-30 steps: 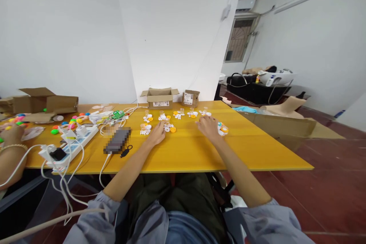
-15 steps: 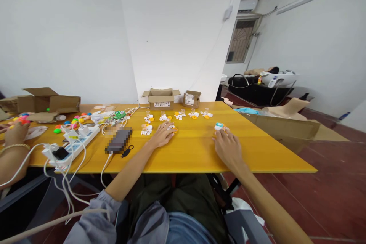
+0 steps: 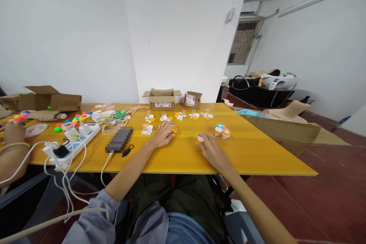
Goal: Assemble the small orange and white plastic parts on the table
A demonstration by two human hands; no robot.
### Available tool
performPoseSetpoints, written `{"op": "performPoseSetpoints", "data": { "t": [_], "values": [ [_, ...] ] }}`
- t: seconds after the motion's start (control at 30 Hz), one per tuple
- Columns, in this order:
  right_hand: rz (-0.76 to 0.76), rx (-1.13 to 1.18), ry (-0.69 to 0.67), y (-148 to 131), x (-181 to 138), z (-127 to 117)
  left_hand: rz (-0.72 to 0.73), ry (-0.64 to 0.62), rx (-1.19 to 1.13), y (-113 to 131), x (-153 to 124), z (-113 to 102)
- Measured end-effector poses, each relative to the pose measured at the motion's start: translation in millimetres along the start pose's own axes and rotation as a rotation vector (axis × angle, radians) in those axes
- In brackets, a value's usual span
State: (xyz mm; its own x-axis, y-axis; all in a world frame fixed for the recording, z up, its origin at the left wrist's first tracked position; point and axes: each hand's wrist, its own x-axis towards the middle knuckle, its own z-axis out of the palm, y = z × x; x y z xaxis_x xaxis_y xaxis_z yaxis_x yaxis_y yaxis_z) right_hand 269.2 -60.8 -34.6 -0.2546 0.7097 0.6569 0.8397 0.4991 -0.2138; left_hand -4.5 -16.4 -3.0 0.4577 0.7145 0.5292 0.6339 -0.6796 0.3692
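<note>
My right hand (image 3: 213, 148) grips a small jar (image 3: 200, 139) with an orange and white lid, held at or just above the tabletop. To its right stands a cluster of similar small clear jars (image 3: 225, 134) with orange and white lids, one of them teal. My left hand (image 3: 162, 135) lies with its fingers stretched out over a pile of small parts, partly hiding it. An orange ring (image 3: 174, 130) shows beside its fingertips. Left of that hand is another pile of small white pieces (image 3: 147, 131).
Several piles of white pieces and orange rings (image 3: 195, 118) line the back, before two cardboard boxes (image 3: 161, 103) (image 3: 192, 100). On the left are a phone (image 3: 118, 140), a power strip (image 3: 77, 148) with cables, coloured balls (image 3: 58, 129) and another person's hand (image 3: 14, 133).
My right hand has moved left from the jar cluster with one jar in its fingers, uncovering the others. My left hand has stayed almost in place.
</note>
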Motion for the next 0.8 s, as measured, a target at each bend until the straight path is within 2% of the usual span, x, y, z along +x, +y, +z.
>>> {"op": "performPoseSetpoints", "data": {
  "t": [0.17,0.37,0.6,0.8],
  "values": [
    [0.060,0.319,-0.166,-33,13,11,0.027,-0.006,-0.126,20,1,-1],
    [0.105,0.546,-0.269,-59,38,24,-0.032,-0.069,-0.306,35,5,6],
    [0.174,0.819,-0.328,-48,66,45,-0.098,-0.031,-0.238,29,9,1],
    [0.254,1.080,-0.295,-37,66,54,-0.084,-0.029,-0.250,24,10,3]
  ]
}}
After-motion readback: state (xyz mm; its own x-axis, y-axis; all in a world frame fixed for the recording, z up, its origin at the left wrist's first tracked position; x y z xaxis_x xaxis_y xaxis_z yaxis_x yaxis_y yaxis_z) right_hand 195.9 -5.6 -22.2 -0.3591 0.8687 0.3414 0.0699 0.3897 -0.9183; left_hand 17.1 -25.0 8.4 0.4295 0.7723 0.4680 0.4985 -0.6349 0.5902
